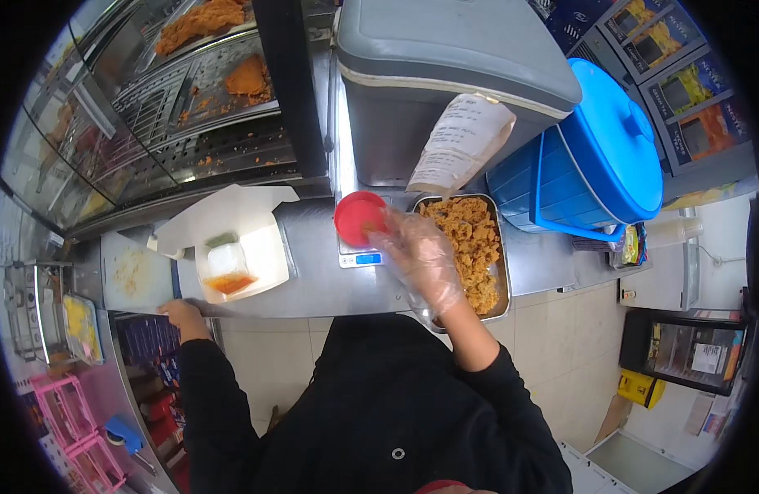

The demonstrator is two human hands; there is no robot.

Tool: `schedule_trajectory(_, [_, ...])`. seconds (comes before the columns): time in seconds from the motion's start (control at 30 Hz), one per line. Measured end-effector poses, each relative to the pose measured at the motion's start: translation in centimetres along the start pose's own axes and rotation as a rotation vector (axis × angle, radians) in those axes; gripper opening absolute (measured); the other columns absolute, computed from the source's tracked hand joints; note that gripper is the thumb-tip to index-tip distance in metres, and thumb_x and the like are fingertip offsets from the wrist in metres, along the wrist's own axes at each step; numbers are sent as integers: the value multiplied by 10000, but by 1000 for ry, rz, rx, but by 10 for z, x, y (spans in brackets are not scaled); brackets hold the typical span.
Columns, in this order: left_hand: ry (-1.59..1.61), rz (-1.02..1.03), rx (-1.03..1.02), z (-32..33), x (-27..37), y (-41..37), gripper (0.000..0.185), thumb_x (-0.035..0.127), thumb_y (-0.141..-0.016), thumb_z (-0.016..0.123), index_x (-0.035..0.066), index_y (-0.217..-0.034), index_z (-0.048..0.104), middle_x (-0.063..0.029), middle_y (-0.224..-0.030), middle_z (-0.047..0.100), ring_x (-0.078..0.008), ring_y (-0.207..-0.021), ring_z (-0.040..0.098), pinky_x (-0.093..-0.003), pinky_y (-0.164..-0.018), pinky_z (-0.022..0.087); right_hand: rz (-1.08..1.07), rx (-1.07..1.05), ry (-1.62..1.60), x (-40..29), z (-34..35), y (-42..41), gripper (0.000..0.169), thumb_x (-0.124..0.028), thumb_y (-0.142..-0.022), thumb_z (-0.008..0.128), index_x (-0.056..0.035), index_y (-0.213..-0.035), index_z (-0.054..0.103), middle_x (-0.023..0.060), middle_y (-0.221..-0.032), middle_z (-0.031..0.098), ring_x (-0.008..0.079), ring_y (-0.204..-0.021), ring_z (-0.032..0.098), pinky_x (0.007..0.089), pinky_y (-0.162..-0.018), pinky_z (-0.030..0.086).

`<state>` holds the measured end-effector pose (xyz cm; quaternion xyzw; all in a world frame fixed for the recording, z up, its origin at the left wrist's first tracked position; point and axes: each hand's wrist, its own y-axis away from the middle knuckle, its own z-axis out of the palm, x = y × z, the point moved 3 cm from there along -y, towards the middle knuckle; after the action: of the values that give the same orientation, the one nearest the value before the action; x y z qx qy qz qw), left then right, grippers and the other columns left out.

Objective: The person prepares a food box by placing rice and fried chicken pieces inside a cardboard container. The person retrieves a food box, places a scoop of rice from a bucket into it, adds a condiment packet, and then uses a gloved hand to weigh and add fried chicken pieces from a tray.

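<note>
My right hand [426, 256], in a clear plastic glove, reaches over a red bowl [348, 217], with its fingertips at the bowl's right side. Brown crumbs show by the fingertips; whether they are pinched is unclear. The bowl sits on a digital kitchen scale [348, 257] with a lit blue display. Right of it, partly under my wrist, a steel tray [504, 272] holds shredded fried chicken [475, 247]. My bare left hand [185, 315] touches the counter's front edge near a white cutting board [151, 275]. Between the hands, an open paper box [271, 253] contains white rice [227, 258], orange sauce [231, 284] and something green.
Behind the scale stands a grey lidded container [392, 123] with a printed paper [456, 139] hanging from it. A blue lidded bucket [558, 173] stands to the right. A glass display warmer [188, 123] with fried chicken borders the counter at back left. Pink baskets [77, 414] are at lower left.
</note>
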<state>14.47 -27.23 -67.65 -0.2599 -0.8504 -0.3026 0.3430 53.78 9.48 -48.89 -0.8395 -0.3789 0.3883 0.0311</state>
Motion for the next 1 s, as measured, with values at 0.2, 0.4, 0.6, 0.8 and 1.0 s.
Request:
schedule_trajectory(0.2, [-45, 25, 15, 13, 2, -17, 767, 522, -938, 157, -138, -1194, 451, -298, -1156, 551, -423, -1053, 560, -470, -924, 438, 591, -78, -273, 65, -44, 15, 277, -132, -855, 578, 12, -1091, 587, 75, -1046, 618, 191, -903, 588, 324, -804, 486])
schedule_trajectory(0.4, [-74, 59, 23, 13, -1, -23, 766, 524, -938, 162, -138, -1201, 443, -299, -1159, 547, -429, -1052, 557, -474, -928, 433, 229, -295, 673, 100, -4, 13, 324, -161, -760, 611, -92, -1077, 622, 117, -1052, 610, 288, -951, 579, 389, -838, 479])
schedule_trajectory(0.6, [-176, 156, 19, 19, -8, -38, 765, 526, -937, 167, -138, -1207, 435, -300, -1163, 544, -436, -1051, 554, -479, -931, 429, -38, -40, 473, 47, -34, 3, 323, -67, -726, 616, -104, -1047, 626, 98, -991, 602, 281, -917, 580, 383, -808, 481])
schedule_trajectory(0.8, [-108, 111, -90, 23, -2, -26, 717, 493, -947, 196, -123, -1281, 348, -295, -1169, 541, -435, -1043, 560, -484, -911, 447, -55, -191, 490, -5, 3, -8, 281, -52, -734, 609, -103, -1010, 635, 81, -936, 607, 259, -850, 599, 358, -733, 505])
schedule_trajectory(1.0, [74, -29, 1, -10, 12, 19, 799, 548, -927, 152, -143, -1217, 427, -300, -1163, 544, -437, -1063, 547, -488, -938, 421, 299, -145, 356, 65, -40, -9, 211, -138, -814, 582, -74, -1009, 630, 165, -966, 633, 333, -791, 615, 403, -678, 509])
